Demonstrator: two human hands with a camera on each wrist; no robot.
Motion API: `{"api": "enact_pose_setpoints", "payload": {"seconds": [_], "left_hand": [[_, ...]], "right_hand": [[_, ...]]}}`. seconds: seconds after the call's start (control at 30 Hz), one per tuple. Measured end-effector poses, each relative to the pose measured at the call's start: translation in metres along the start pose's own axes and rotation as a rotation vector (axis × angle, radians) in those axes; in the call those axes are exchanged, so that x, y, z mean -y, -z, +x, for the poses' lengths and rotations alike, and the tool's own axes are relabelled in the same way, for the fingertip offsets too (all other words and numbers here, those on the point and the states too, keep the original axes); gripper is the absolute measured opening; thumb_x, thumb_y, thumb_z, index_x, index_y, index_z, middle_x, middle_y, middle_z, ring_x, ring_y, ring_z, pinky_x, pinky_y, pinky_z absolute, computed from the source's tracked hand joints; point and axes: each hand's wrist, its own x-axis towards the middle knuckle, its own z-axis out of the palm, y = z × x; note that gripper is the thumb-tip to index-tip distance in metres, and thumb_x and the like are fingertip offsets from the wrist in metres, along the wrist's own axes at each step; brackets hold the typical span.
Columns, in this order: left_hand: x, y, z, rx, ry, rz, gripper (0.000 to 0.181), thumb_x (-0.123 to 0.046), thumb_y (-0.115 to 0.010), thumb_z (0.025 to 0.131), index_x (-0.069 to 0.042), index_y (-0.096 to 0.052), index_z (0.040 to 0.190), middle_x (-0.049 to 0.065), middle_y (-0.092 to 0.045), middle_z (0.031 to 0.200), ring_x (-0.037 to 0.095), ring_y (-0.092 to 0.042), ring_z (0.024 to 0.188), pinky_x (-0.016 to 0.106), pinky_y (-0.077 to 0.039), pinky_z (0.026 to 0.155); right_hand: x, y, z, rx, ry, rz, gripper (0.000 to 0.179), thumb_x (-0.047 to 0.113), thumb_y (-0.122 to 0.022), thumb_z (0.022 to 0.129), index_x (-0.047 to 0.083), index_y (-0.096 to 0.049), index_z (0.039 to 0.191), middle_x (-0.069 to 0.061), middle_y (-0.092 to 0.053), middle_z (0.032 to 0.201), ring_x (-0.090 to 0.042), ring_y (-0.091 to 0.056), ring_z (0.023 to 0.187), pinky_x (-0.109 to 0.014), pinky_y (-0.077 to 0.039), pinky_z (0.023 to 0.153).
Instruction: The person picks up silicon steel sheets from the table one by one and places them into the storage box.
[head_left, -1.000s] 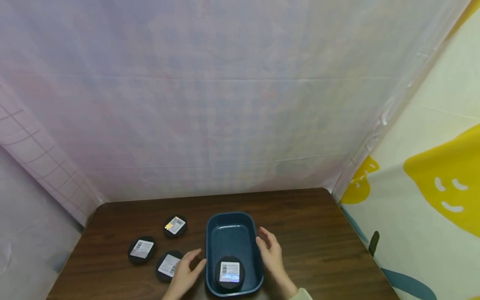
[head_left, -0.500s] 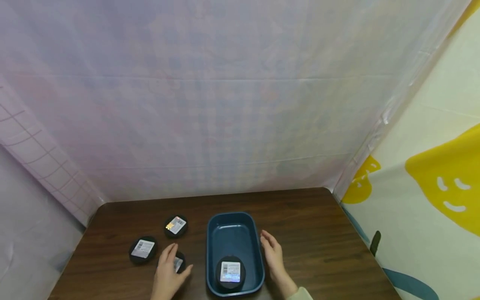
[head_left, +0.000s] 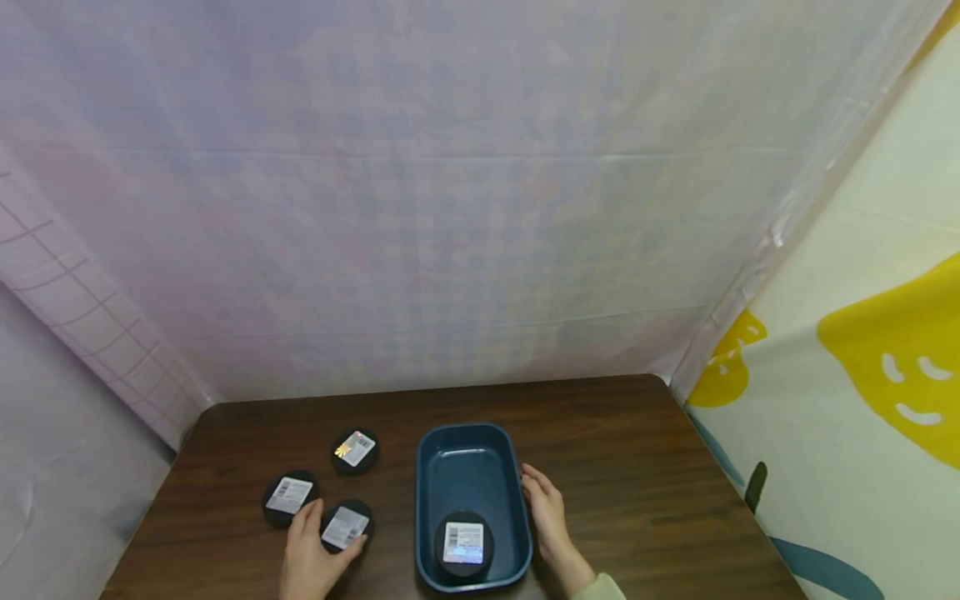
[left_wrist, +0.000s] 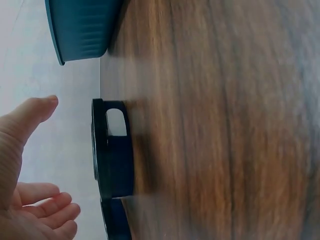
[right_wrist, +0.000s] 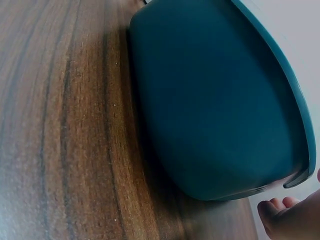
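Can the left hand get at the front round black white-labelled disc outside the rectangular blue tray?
Likely yes: the left hand hangs above that round black disc, thumb held apart from fingers, with nothing visible lying between hand and disc.

"What does the person wear?"

"On the right arm I see a sleeve (head_left: 600, 588), pale yellowish green and plain. It ends above the wrist, so the right hand (head_left: 549, 518) is bare."

"And the left side?"

"The left hand (head_left: 309, 552) is bare as well. The head view cuts the arm just below it."

"How is this hand shaped?"

"In the left wrist view, its thumb (left_wrist: 34, 111) has a rounded tip, with fine creases near the base."
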Motion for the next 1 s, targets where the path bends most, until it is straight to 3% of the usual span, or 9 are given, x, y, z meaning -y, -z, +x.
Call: {"api": "enact_pose_setpoints", "payload": {"seconds": [0.27,0.43,0.63,0.8,1.0], "left_hand": [[0.009,0.011,0.002,0.183,0.014,0.105,0.091,-0.033,-0.088,0.052,0.020,-0.050,0.115,0.033,-0.049,0.114,0.048,-0.048,0.105,0.057,-0.042,0.086],[0.013,0.013,0.003,0.249,0.031,0.123,0.094,-0.038,-0.088,0.052,0.021,-0.049,0.115,0.034,-0.049,0.113,0.048,-0.048,0.105,0.056,-0.042,0.087],[0.022,0.007,-0.002,0.231,0.021,0.116,0.093,-0.036,-0.089,0.049,0.021,-0.050,0.113,0.034,-0.051,0.109,0.048,-0.050,0.102,0.055,-0.043,0.085],[0.026,0.002,-0.005,0.194,0.019,0.097,0.090,-0.030,-0.090,0.048,0.021,-0.051,0.111,0.034,-0.051,0.107,0.048,-0.051,0.100,0.056,-0.044,0.083],[0.024,0.002,-0.004,0.251,0.092,0.083,0.095,-0.030,-0.090,0.049,0.022,-0.047,0.116,0.035,-0.047,0.110,0.051,-0.047,0.103,0.058,-0.042,0.085]], "right_hand": [[0.002,0.000,-0.004,0.019,0.008,0.015,0.042,0.014,-0.047,0.097,-0.014,-0.047,0.127,-0.027,-0.053,0.126,-0.032,-0.054,0.111,-0.024,-0.045,0.084],[-0.001,0.000,-0.004,0.015,-0.010,0.021,0.042,0.014,-0.048,0.095,-0.013,-0.048,0.127,-0.026,-0.056,0.122,-0.030,-0.057,0.106,-0.025,-0.046,0.081],[-0.004,-0.001,-0.004,0.019,-0.022,-0.001,0.042,0.014,-0.051,0.093,-0.012,-0.050,0.126,-0.026,-0.055,0.123,-0.024,-0.058,0.100,-0.024,-0.046,0.077],[-0.008,-0.001,-0.004,0.024,-0.031,-0.035,0.040,0.012,-0.049,0.092,-0.011,-0.052,0.125,-0.027,-0.054,0.125,-0.027,-0.056,0.104,-0.026,-0.047,0.078],[-0.012,-0.001,-0.003,0.035,-0.032,-0.075,0.041,0.013,-0.049,0.092,-0.012,-0.052,0.124,-0.028,-0.053,0.126,-0.032,-0.054,0.108,-0.028,-0.047,0.080]]}}
